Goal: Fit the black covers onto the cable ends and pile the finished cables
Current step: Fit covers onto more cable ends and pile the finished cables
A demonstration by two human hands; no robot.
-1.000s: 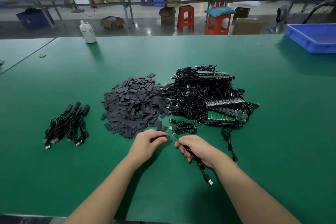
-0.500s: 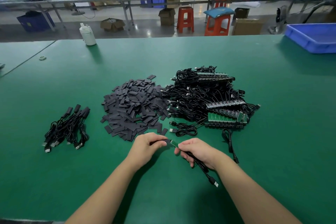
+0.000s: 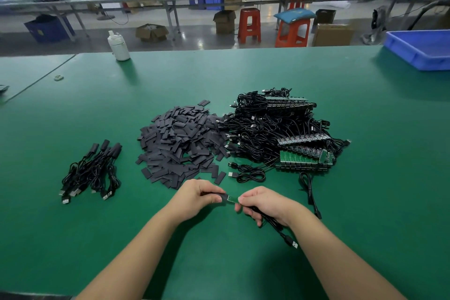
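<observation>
Matt green mat on bench; matt flat black covers; glossy black rubbery cables; blue plastic tray.

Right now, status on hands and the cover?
Left hand pinching black cover. Right hand gripping cable, green board end entering cover. Nothing blocking.

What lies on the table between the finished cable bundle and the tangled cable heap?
In the head view, the heap of loose black covers lies between them.

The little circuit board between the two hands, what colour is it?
Green, seen in the head view: the circuit board sticks out of the black cover.
</observation>
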